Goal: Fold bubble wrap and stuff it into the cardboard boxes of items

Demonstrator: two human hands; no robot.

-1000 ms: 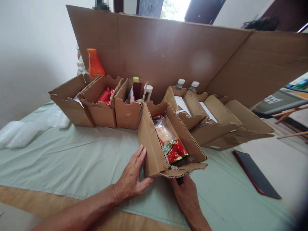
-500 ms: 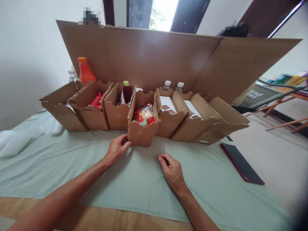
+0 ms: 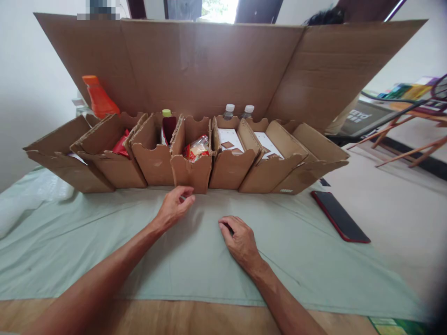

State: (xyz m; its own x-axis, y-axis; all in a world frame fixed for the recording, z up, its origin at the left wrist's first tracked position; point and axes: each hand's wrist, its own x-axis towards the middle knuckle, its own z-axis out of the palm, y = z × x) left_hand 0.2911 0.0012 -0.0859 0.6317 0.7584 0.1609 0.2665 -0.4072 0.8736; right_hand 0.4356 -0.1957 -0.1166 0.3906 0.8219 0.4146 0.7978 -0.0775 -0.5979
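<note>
In the head view my left hand [image 3: 175, 203] is just in front of the middle cardboard box [image 3: 190, 174], its fingers bent with a gap between thumb and fingertips. Nothing is held in it. The middle box stands in line with its neighbours and has a red and clear snack packet [image 3: 198, 149] inside. My right hand [image 3: 240, 242] rests on the green cloth [image 3: 206, 251], fingers curled in toward the thumb, with no object visible in it.
Several open cardboard boxes, including a left one [image 3: 70, 170] and a right one [image 3: 274, 174], form a curved row. Behind stand a cardboard screen [image 3: 216, 70] and an orange bottle [image 3: 101, 97]. A dark phone [image 3: 340, 216] lies right; bubble wrap [image 3: 35, 195] lies left.
The middle box has gone back from its forward position into the row. My left hand has come off its lower left side. My right hand stays curled on the cloth; the camera view has shifted.
</note>
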